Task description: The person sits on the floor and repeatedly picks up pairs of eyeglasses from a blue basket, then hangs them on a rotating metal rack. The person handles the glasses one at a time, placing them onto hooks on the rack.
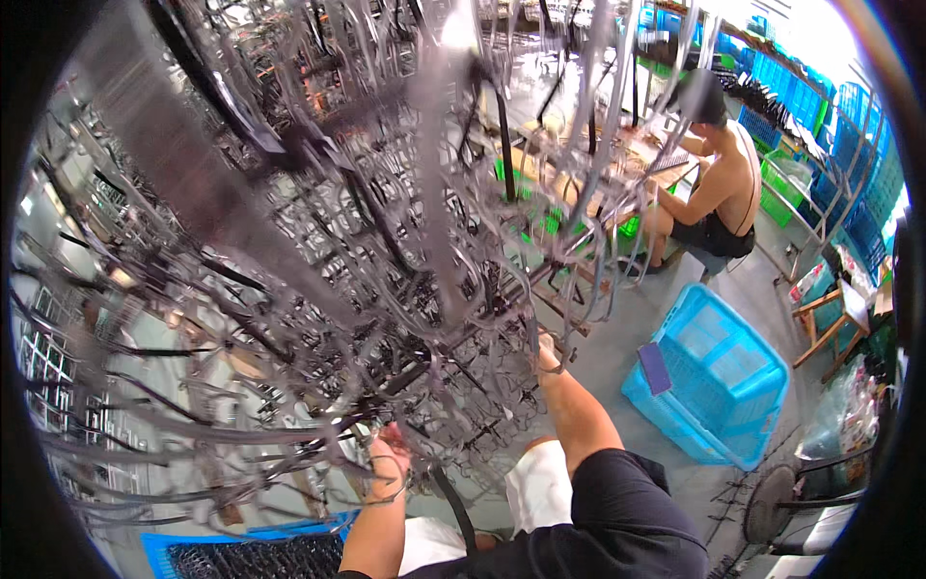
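Note:
Before me spreads a dense rack of metal wire hooks (434, 318), many curved and close to the camera, some blurred. My left hand (391, 449) is among the lower hooks and bars, at the bottom centre, its fingers partly hidden by wires. My right hand (548, 353) reaches in at the rack's right side, where hanging strips and hooks cover most of its fingers. Whether either hand grips a hook or bar cannot be made out.
A blue plastic crate (723, 376) with a dark flat object (655, 369) on its rim stands at right. Beyond, a person (716, 174) sits at a workbench. Blue tray (155, 554) of black parts lies bottom left. Wooden stool (832, 322) and round fan (770, 503) stand far right.

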`<state>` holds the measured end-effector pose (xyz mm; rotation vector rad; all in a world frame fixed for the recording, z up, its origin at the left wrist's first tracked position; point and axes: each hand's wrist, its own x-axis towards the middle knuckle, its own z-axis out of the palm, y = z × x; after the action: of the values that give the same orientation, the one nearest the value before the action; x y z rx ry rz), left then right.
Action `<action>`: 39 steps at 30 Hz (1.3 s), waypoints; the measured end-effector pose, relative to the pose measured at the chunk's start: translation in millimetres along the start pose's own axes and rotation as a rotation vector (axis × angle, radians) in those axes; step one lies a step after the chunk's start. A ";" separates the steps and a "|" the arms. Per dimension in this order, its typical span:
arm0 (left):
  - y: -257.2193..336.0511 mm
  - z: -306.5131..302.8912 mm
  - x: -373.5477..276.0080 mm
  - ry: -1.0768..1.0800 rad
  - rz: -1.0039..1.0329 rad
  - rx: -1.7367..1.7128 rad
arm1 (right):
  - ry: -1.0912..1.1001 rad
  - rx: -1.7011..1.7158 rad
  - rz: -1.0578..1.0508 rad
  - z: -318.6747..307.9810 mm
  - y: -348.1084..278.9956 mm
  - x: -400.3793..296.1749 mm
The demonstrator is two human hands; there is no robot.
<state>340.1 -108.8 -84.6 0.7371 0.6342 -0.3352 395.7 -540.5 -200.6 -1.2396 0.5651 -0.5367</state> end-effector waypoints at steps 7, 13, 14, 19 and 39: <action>71.3 -26.6 122.6 -0.028 0.272 0.005 | 0.262 -0.479 -0.105 117.1 29.5 92.3; 65.4 -27.4 129.2 -0.011 0.351 -0.032 | 0.110 -0.015 0.148 129.2 22.7 124.9; 66.4 -24.6 130.9 -0.008 0.362 -0.031 | 0.100 0.039 0.175 130.6 21.3 128.9; 75.1 -14.5 122.1 -0.022 0.411 -0.070 | 0.098 0.157 0.221 132.2 6.9 122.6; -60.7 -35.0 -89.9 0.139 0.218 -0.290 | -0.268 0.434 0.408 -68.1 -47.2 -27.4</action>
<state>226.9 -120.4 -78.2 0.5466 0.7085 0.0110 326.8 -582.5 -167.4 -0.7387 0.4280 -0.1313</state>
